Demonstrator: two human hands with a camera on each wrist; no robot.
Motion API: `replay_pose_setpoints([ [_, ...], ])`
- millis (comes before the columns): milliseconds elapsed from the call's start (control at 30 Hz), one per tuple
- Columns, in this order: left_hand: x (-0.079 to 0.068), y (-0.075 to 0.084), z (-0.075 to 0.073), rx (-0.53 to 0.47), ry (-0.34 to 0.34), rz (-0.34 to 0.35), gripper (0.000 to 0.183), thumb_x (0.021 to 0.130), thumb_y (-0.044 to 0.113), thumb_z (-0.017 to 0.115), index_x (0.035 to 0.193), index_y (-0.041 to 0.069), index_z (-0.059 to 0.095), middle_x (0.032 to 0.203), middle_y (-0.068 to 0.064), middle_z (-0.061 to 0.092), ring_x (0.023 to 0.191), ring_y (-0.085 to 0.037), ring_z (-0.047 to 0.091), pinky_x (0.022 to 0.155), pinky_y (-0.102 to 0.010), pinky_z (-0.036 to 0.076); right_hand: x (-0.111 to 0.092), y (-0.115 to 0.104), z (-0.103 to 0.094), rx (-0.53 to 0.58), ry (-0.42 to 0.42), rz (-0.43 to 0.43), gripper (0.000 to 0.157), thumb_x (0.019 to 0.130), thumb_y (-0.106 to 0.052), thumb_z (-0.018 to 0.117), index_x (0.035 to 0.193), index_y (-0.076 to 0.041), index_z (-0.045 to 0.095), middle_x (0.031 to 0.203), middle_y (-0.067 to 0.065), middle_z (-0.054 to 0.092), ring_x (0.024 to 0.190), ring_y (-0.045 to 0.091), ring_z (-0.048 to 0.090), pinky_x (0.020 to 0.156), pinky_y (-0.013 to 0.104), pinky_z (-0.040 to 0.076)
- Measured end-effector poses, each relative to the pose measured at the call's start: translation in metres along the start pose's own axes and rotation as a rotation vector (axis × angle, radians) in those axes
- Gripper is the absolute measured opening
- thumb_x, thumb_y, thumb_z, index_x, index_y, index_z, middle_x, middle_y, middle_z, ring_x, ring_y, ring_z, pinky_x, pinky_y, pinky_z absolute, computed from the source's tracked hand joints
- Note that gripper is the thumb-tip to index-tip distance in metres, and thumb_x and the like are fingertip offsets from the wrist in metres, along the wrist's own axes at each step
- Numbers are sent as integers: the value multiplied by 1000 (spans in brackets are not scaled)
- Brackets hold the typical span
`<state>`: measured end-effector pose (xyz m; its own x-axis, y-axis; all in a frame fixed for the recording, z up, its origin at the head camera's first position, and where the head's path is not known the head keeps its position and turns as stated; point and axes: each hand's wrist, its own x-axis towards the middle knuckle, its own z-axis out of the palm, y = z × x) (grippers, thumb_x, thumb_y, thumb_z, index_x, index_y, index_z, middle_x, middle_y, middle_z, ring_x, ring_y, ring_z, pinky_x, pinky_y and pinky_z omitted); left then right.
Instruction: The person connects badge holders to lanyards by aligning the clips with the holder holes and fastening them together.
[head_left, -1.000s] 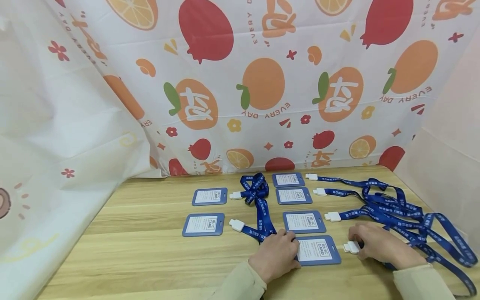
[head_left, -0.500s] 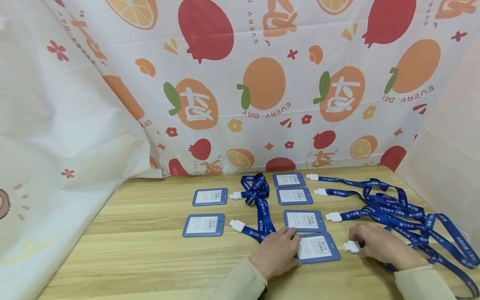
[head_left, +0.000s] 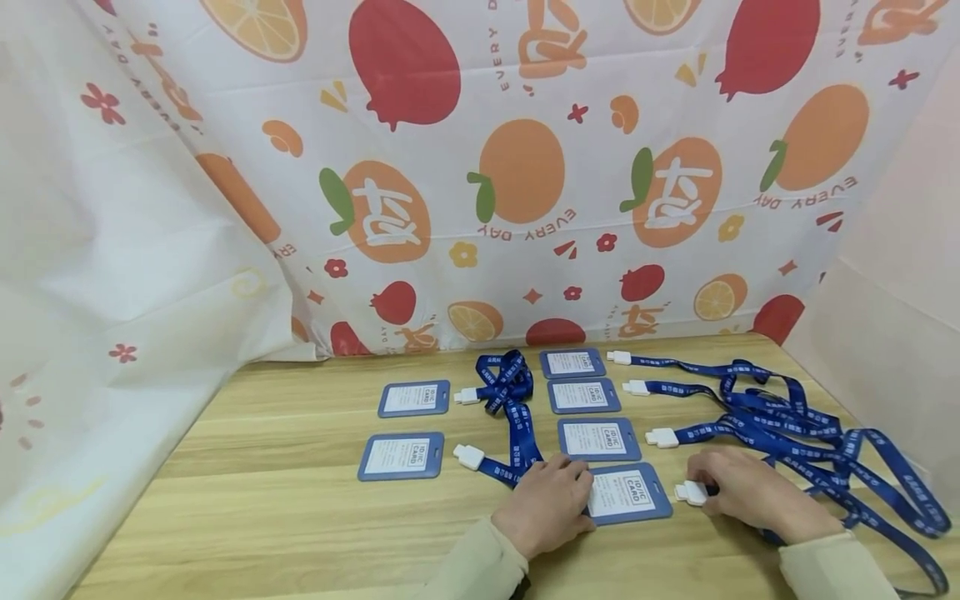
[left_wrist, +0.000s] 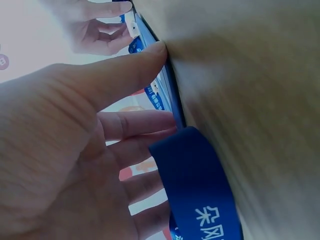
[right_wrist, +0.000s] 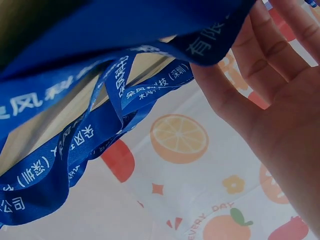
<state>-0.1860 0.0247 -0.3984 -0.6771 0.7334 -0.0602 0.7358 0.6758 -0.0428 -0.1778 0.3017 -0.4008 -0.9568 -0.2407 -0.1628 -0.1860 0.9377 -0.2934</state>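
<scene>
In the head view, my left hand (head_left: 546, 504) grips the left end of the nearest blue ID card holder (head_left: 628, 493), thumb on its near edge and fingers on its far edge. The left wrist view shows this holder (left_wrist: 173, 95) almost edge-on, with a blue lanyard (left_wrist: 195, 175) by the fingers. Just right of the holder's slotted end, my right hand (head_left: 757, 492) pinches a lanyard at its white clip (head_left: 691, 493). A narrow gap separates clip and slot. The right wrist view has lanyard straps (right_wrist: 115, 95) across it; the fingertips are hidden there.
Several more card holders lie flat, including one (head_left: 600, 439) just beyond the held one and one (head_left: 401, 456) at left. A lanyard bundle (head_left: 510, 392) lies between the columns. Tangled lanyards (head_left: 817, 450) cover the right side. A fruit-print cloth (head_left: 525, 292) hangs behind the table.
The gripped card holder has turned slightly, its slotted end moving away from me. My right hand stays beside it with the clip. The head view has shifted a little.
</scene>
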Motion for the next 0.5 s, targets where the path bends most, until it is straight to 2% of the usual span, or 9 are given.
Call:
replay_pose_setpoints([
  [267,-2,0,2,-10,48,8,44,89,49,75,114,13,70,122,3,68,107,-14,61,87,-28,53,1,-5,3,-15,45,-36,22,79,-5,85,90,-15,68,81,-6,56,75,16,49,69,38,48],
  [500,-1,1,3,-25,76,10,43,88,50,75,110,14,70,118,4,69,105,-14,63,86,-28,54,0,-5,3,-28,65,-44,22,79,-6,86,93,-13,70,84,-5,59,77,16,51,72,40,51],
])
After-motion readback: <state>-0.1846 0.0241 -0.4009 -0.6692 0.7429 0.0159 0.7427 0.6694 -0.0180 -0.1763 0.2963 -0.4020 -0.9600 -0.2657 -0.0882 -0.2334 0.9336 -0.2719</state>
